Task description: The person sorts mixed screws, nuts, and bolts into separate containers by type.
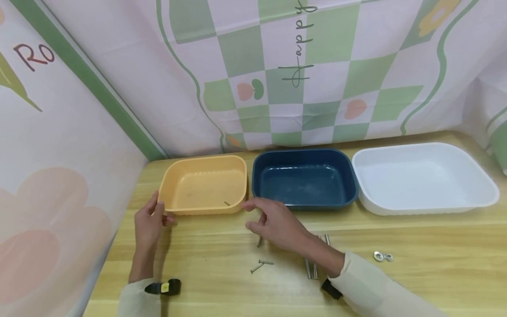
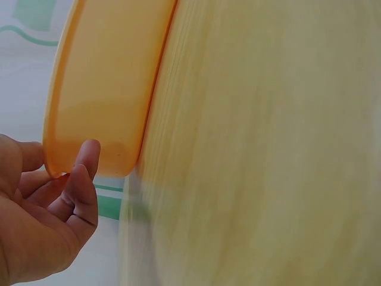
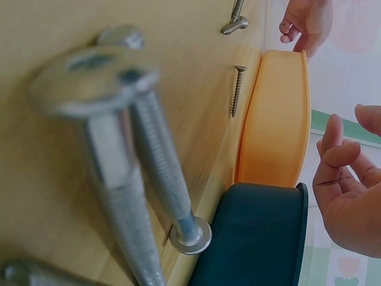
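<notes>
My left hand [image 1: 148, 226] grips the left front corner of the yellow tray [image 1: 206, 210]; in the left wrist view the fingers of the left hand [image 2: 53, 214] lie against the tray's [image 2: 107, 107] end. One small screw [image 1: 227, 203] lies inside that tray. My right hand [image 1: 279, 224] is above the table by the yellow tray's right front corner, its fingers bent but apart with nothing seen between them. Below it lie a few small screws [image 1: 257, 267]. Several long bolts [image 1: 308, 268] lie under my right forearm, and large in the right wrist view stand out bolts [image 3: 113, 155].
A dark blue tray [image 1: 305, 206] stands right of the yellow one, and a white tray [image 1: 428, 210] beyond it. Two washer-like metal pieces [image 1: 379, 256] lie on the table [image 1: 435, 273] at the right. A patterned cloth [image 1: 325, 88] hangs behind the trays.
</notes>
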Tool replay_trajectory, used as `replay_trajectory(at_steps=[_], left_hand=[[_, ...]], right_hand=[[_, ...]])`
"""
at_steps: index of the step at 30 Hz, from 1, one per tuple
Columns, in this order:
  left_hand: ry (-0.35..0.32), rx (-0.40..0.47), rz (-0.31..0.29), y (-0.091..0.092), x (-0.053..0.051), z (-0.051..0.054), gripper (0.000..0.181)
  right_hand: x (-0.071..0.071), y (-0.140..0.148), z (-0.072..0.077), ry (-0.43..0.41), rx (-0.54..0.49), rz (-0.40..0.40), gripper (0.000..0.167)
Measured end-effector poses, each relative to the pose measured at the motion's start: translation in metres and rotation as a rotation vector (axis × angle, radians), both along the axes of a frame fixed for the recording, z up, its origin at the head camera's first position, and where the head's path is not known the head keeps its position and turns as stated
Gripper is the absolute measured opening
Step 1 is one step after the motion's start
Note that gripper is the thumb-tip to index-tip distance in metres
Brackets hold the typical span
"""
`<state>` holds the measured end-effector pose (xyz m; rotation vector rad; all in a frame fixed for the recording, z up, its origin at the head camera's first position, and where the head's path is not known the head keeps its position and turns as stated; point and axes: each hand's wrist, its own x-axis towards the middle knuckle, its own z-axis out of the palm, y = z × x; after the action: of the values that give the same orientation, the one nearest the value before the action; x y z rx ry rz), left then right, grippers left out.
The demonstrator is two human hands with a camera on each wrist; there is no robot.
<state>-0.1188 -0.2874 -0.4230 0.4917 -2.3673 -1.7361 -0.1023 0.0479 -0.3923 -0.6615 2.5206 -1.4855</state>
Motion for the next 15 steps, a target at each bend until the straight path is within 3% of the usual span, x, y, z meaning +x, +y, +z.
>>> replay_trajectory(at_steps=[15], left_hand=[[0.001,-0.018,0.0,-0.0004,0.0008,-0.0005,0.047]], right_hand=[[0.0017,0.0076,0.0028,-0.008,0.052,-0.008,0.035]])
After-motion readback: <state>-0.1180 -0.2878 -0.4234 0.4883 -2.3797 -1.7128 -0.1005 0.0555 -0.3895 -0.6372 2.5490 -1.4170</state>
